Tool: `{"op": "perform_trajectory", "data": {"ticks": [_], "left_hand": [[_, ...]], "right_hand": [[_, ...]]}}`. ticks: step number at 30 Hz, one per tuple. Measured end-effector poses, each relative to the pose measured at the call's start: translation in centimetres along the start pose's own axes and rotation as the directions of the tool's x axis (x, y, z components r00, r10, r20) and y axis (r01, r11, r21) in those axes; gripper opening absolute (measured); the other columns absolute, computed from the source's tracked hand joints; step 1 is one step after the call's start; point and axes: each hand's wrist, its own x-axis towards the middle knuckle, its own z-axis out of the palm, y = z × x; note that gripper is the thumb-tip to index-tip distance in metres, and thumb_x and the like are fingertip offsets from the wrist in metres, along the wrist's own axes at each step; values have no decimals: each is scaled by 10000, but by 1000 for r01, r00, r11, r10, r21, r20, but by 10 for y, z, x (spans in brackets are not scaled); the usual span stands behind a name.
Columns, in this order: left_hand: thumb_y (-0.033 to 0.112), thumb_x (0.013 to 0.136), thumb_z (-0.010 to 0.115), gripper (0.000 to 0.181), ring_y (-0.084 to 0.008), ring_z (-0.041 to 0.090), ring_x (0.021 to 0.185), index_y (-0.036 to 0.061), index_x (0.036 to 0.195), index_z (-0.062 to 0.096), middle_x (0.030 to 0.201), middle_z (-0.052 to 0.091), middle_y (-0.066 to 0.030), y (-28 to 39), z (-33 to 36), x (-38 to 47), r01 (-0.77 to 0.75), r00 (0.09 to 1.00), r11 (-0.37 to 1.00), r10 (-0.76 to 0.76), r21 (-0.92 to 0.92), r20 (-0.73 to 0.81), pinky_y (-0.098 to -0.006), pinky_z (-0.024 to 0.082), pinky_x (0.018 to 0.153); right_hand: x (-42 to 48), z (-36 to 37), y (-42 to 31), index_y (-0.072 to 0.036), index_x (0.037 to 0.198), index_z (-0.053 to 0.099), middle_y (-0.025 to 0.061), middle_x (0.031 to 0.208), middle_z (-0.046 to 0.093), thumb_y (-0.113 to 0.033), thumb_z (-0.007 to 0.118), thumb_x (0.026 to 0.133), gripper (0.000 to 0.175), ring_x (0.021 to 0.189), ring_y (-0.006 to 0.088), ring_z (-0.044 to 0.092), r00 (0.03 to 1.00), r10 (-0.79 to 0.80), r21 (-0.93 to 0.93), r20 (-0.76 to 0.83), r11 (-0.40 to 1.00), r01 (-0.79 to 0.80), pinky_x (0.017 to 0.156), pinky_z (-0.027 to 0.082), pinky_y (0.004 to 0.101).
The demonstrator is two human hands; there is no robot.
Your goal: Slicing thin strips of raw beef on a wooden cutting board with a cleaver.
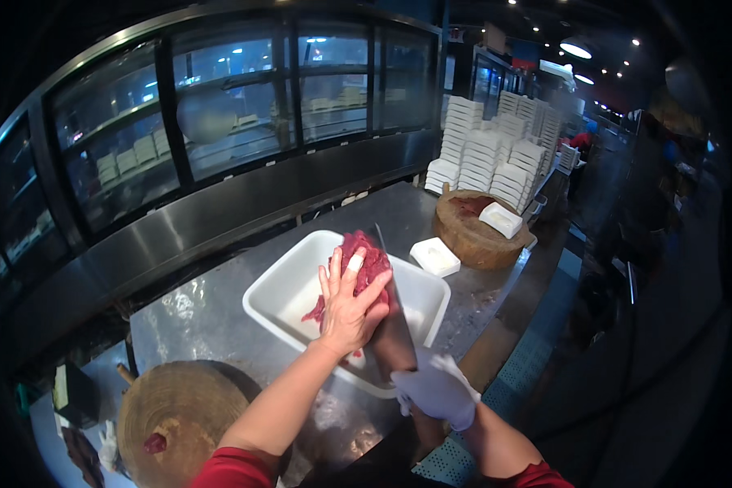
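My bare left hand [349,314] has a white wrapping on one finger and presses on sliced raw red meat [371,245]. The meat sits against the broad blade of a large knife [395,341], above a white plastic tub [254,299]. My right hand [437,390], in a whitish glove, grips the knife at its handle end; the glove looks blurred. The blade slants across the tub with its tip towards the far side. Small red scraps of meat [357,353] show in the tub below my left wrist. My palm hides part of the meat.
Round wooden chopping blocks stand near left [189,396], with a meat piece [155,443], and far right [463,235], bearing a white dish [501,219]. Another dish [435,257] lies beside the tub. Tall dish stacks [482,152] rise behind. Glass-door cabinets [232,104] flank the steel table [189,317].
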Motion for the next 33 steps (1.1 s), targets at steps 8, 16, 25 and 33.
{"op": "perform_trajectory", "data": {"ticks": [8,16,25,33], "left_hand": [[293,971,545,353,-447,393,1328,174,1293,628,1358,505,-233,-95,35,-49,574,783,776,-613,260,100,-579,321,1097],[105,888,661,239,-264,683,1015,50,1115,713,1074,713,-162,-115,-223,-147,780,623,610,-737,140,-261,-341,517,881],[137,716,779,537,-338,628,1058,56,1232,650,1138,640,-179,-13,-373,-315,671,439,413,-891,615,119,-385,498,936],[141,699,792,393,-336,663,873,-4,1052,701,967,652,-175,21,-342,-331,885,295,193,-937,424,-189,-369,542,806]], "right_hand": [[-61,-45,45,45,835,621,79,608,629,4,642,851,49,510,150,620,985,131,379,108,911,-163,496,498,280],[-46,-39,75,128,1018,557,162,704,613,9,476,730,322,360,204,495,995,82,522,-64,852,-37,369,430,286],[20,48,58,90,815,560,118,578,592,42,596,807,61,426,206,589,843,-115,302,525,951,-58,423,482,316],[36,147,19,26,664,505,88,552,581,-41,708,822,266,509,141,634,653,-109,19,749,990,143,449,480,316]]}}
